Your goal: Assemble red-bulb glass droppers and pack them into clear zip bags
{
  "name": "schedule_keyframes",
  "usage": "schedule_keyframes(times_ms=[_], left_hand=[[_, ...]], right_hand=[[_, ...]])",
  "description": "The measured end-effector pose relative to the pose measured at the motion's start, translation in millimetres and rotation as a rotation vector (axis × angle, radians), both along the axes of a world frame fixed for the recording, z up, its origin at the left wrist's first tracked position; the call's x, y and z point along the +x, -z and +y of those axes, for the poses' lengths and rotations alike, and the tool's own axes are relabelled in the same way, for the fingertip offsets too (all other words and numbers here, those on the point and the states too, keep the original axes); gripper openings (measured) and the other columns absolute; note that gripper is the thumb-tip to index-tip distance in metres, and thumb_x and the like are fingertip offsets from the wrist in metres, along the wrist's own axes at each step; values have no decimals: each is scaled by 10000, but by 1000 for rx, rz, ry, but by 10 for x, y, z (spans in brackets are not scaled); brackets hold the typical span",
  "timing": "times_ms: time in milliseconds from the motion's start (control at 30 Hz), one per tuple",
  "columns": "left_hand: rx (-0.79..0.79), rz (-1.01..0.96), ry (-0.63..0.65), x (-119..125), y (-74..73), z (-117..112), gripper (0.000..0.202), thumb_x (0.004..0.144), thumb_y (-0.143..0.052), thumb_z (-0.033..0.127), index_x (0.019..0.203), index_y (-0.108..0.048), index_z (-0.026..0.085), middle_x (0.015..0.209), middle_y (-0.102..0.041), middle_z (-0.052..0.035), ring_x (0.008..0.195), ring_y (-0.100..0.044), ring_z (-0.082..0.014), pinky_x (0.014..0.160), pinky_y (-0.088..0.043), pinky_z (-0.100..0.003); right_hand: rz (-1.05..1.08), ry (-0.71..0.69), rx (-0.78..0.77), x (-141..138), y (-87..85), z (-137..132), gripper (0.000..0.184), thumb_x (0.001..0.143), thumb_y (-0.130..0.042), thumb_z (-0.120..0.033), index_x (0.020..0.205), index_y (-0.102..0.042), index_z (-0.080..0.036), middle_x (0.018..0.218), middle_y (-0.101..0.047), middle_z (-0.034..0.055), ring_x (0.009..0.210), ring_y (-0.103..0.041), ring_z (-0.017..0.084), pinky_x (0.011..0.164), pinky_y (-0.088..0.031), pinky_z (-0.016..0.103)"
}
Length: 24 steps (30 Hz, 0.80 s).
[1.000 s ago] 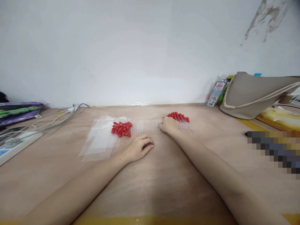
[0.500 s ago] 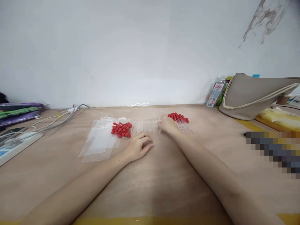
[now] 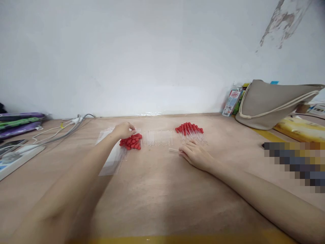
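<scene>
My left hand reaches over the back of a heap of red rubber bulbs. Its fingers are curved and look slightly apart, with the fingertips at the heap's rear edge; no bulb shows between them. In my right hand a thin clear glass tube is pinched, its free end pointing left. A row of such glass tubes lies side by side between the hands. Just beyond my right hand, several droppers with red bulbs on clear tubes lie fanned out.
Clear plastic bags lie under and beside the heap. On the left are a power strip, cables and purple packages. A bottle, a grey bag and a yellow package stand at the right.
My left hand has moved from in front of the tubes to the red bulbs. My right hand has drawn back and right from the row with a glass tube, uncovering more droppers.
</scene>
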State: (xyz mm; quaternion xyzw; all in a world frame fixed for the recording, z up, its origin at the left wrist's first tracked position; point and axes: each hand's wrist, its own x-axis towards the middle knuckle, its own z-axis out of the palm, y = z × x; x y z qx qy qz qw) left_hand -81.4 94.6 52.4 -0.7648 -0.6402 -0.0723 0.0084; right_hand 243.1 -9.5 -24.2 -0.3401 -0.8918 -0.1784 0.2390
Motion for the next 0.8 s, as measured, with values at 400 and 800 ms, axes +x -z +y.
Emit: schedule_keyframes(times_ms=[400, 800], left_hand=[[-272, -13, 5, 85, 12, 343, 154, 500, -653, 333, 572, -642, 196, 569, -639, -10, 581, -548, -162, 545, -386, -220], [124, -251, 25, 15, 141, 250, 394, 782, -461, 233, 1168, -420, 167, 808, -609, -29, 721, -561, -146, 669, -422, -241]], right_hand=[[29, -69, 84, 3, 67, 16, 230, 890, -363, -219, 942, -571, -139, 753, -604, 67, 747, -523, 164, 696, -353, 290], [49, -79, 90, 8, 89, 37, 268, 888, -373, -215, 1058, -556, -116, 759, -610, 79, 760, -534, 170, 685, -393, 299]])
